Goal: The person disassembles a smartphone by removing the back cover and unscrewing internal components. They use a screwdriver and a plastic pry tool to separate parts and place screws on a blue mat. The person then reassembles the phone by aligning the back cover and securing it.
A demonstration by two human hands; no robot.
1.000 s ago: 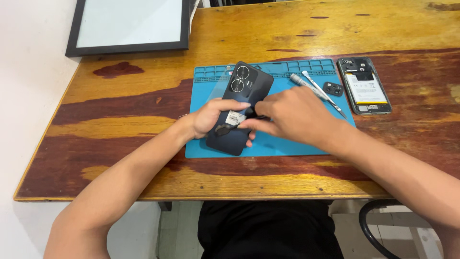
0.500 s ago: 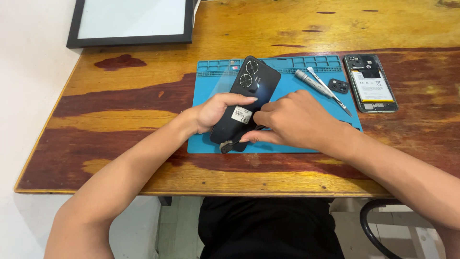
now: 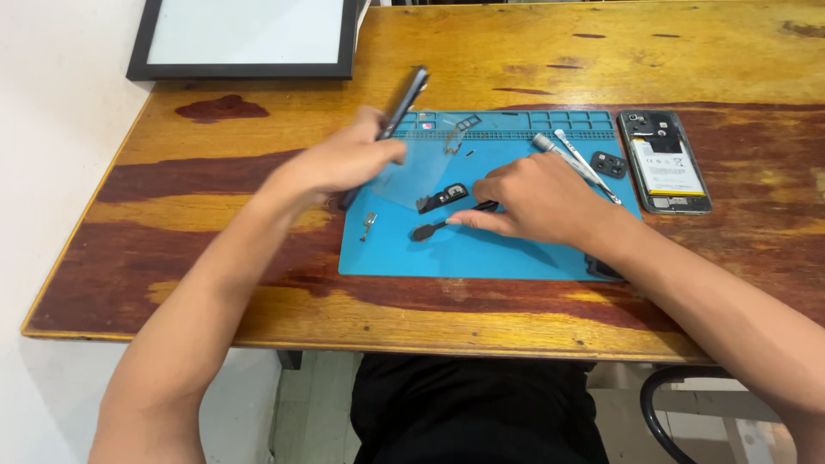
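Note:
My left hand (image 3: 344,159) grips a dark phone back cover (image 3: 402,103), tilted up on edge above the left end of the blue work mat (image 3: 490,249). My right hand (image 3: 533,198) rests on the mat with its fingers pinched on a thin black spudger tool (image 3: 447,223). A small black phone part (image 3: 443,198) lies just left of those fingers. A clear plastic sheet (image 3: 408,176) lies under the raised cover. An opened phone body with its battery showing (image 3: 663,161) lies to the right of the mat.
A screwdriver (image 3: 574,159) and a small black camera piece (image 3: 608,163) lie at the mat's right end. A small metal pin (image 3: 369,225) sits at the mat's left edge. A black-framed white board (image 3: 245,39) rests at the far left of the wooden table (image 3: 215,258).
My left hand has lifted the back cover off the mat and swung it up and to the left. Small parts on the mat are uncovered. My right hand now holds the black tool.

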